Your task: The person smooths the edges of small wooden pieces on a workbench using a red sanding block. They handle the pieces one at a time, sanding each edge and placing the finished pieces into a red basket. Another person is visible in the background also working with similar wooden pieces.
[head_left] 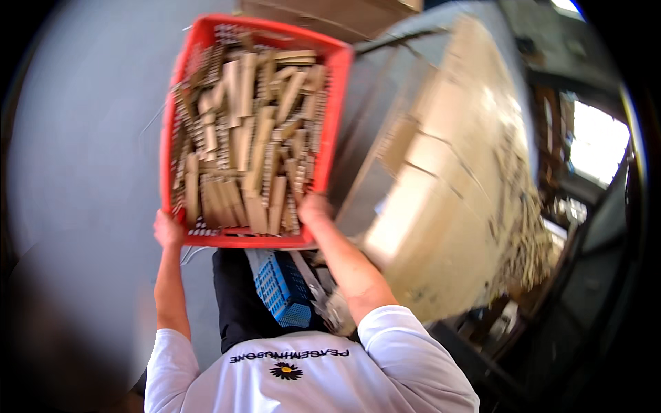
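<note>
A workshop with a plain grey floor [82, 138], a bright window [599, 141] on the right and dim clutter around it, seen from above through a round, dark-edged view. Nearest is the wearer's white T-shirt [310, 385], with dark lettering and a black daisy with a yellow centre. Beyond it, slightly left of the middle, are dark trousers [233, 296], with a blue perforated crate [281, 286] low down just to their right.

Both bare forearms reach forward to a red basket [241, 241], a deep, rectangular plastic one, left of centre and held in front of the body. The left hand [170, 228] is closed on the basket's near left corner. The right hand [315, 208] is clamped on the right side near the near right corner; motion blur hides exactly how its fingers sit. The basket is filled with short, flat tan strips [261, 138], jumbled at many angles, some showing ridged edges; a few stand side by side at the near end.

To the right of the basket, a large tan slab-like mass [447, 227] slants away, with a heap of thin scraps [527, 241] along its right side. Farthest, just beyond the basket, is a brown cardboard box [330, 15].
</note>
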Demonstrator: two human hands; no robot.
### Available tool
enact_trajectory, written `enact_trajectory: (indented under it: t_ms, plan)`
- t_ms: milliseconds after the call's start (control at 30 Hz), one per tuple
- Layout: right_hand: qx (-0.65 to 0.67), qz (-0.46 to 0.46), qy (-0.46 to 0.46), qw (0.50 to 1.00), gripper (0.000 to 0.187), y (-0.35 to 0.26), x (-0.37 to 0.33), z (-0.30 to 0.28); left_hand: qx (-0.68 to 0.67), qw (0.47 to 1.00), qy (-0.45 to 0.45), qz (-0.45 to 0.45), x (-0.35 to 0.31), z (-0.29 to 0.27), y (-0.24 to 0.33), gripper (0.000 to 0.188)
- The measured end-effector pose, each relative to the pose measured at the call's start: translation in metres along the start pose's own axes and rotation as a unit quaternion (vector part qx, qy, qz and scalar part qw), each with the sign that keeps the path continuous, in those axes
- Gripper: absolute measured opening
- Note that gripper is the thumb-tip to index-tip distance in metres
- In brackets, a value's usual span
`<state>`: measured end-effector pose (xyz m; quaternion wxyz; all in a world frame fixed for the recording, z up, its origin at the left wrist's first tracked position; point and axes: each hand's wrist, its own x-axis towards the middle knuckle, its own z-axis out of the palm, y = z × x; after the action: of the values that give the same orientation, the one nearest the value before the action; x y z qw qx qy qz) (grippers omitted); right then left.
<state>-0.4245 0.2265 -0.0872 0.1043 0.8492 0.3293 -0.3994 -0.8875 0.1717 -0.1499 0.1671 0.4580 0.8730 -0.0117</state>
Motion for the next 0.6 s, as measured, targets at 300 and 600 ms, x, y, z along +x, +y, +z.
enact_trajectory:
  t_ms: [300,600]
  plan:
    - [0.248,-0.499,0.281,0.782,0.028,0.027,-0.149,-0.188,-0.263,0.944,0.189,0.061,-0.041,-0.001,0.087,0.034]
    - [-0.115,-0.566,0.353,0.736,0.016,0.084,-0.087,-0.180,-0.176,0.971,-0.069,-0.145,-0.191,0.077,0.006,0.023]
